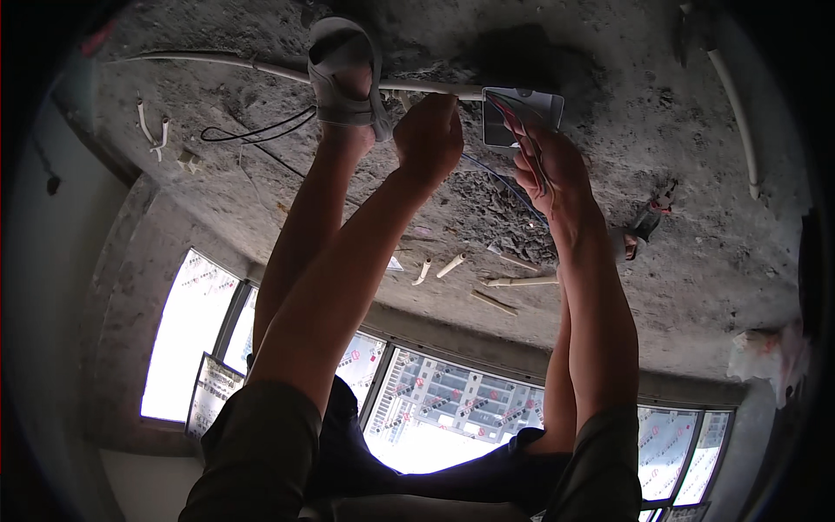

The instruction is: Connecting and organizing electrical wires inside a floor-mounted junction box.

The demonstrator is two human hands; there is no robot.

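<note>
My right hand (557, 170) is closed around several thin red and greenish wires (541, 165). They run up to a rectangular, pale-rimmed box (546, 103) at the end of a white conduit pipe (417, 86). Just left of the box, my left hand (429, 139) is curled closed against the lower side of the pipe; its fingertips are turned away, so what they hold is hidden. A blue wire (504, 180) runs between my left hand and my right wrist. My foot in a grey sandal (346, 78) rests by the pipe, farther left.
Black cable (252, 137) loops on the rough concrete at left. Short pipe offcuts (451, 265) and rubble (487, 209) lie between my arms. Another white pipe (735, 122) is at right, with a crumpled plastic bag (770, 357) below it. Windows (452, 400) span the lower part.
</note>
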